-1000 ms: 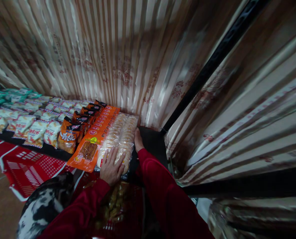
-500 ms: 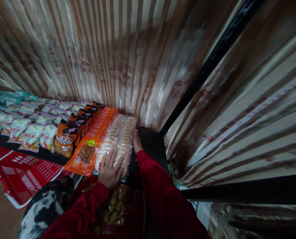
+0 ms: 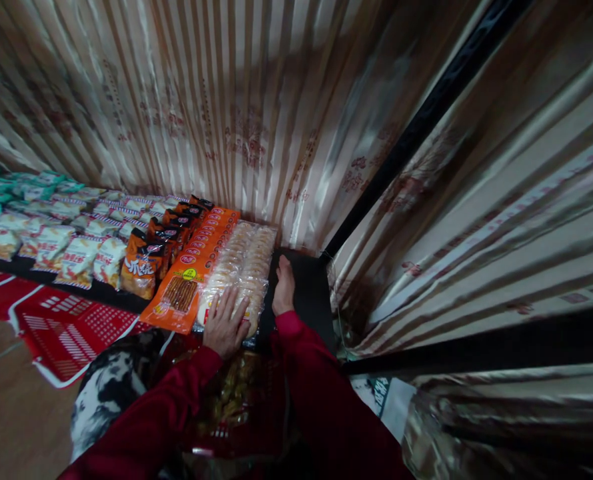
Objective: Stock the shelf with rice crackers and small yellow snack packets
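My left hand (image 3: 225, 324) lies flat, fingers spread, on the near end of a row of clear packs of round pale crackers or biscuits (image 3: 239, 263). To the right of that row, my right hand (image 3: 284, 285) is held on edge with its fingers stretched out, a small gap between it and the packs. Left of the pale packs stands a row of flat orange snack packs (image 3: 181, 293), the front one showing brown sticks through a window. Beyond them is a row of black-and-orange bags (image 3: 139, 265).
White snack bags (image 3: 76, 260) and green bags (image 3: 39, 185) fill the black shelf (image 3: 309, 293) further left. Red baskets (image 3: 76, 333) stand below, one holding wrapped yellowish goods (image 3: 236, 393). A black post (image 3: 376, 200) and a striped curtain (image 3: 276, 100) rise behind.
My right hand has come away from the side of the pale packs, moving slightly right. My left hand stays on their near end. The view has shifted a little.
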`<state>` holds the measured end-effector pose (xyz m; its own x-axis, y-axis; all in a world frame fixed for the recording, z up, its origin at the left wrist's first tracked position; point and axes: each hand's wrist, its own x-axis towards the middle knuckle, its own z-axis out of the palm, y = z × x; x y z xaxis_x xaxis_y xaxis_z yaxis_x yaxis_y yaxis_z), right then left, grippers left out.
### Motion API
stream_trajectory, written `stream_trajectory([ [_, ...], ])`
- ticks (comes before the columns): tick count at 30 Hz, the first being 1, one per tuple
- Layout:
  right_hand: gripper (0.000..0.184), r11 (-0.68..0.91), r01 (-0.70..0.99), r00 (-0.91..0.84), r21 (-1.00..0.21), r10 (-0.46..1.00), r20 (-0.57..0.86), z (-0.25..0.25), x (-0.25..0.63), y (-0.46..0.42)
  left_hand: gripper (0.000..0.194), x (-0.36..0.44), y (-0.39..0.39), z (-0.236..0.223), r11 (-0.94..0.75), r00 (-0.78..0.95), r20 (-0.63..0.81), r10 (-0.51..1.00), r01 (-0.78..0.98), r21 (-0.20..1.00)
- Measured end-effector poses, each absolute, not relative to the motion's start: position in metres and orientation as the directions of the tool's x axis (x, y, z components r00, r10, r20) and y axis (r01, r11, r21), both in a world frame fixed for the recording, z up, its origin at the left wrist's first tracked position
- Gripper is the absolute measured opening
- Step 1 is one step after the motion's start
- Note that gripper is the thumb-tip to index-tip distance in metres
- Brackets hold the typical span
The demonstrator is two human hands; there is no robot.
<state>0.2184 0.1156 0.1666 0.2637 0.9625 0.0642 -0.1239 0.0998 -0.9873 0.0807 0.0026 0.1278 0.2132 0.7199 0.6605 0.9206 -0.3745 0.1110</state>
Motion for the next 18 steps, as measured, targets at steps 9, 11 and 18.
stream_trajectory([
  [9,0.036,0.181,0.007,-0.019,-0.983,0.983,0.181,0.16,0.216,-0.065,0.027,0.085,-0.078,0.13,-0.412,0.127,0.619,0.775,0.844,0.343],
  [11,0.033,0.166,0.099,-0.193,-0.981,0.971,0.145,0.135,0.221,-0.093,0.024,0.084,-0.104,0.116,-0.382,0.123,0.522,0.844,0.821,0.425],
  [18,0.036,0.058,0.461,-0.309,-0.886,0.946,-0.099,0.062,0.223,-0.11,0.028,0.078,-0.125,0.064,-0.13,0.079,0.125,0.989,0.863,0.487],
])
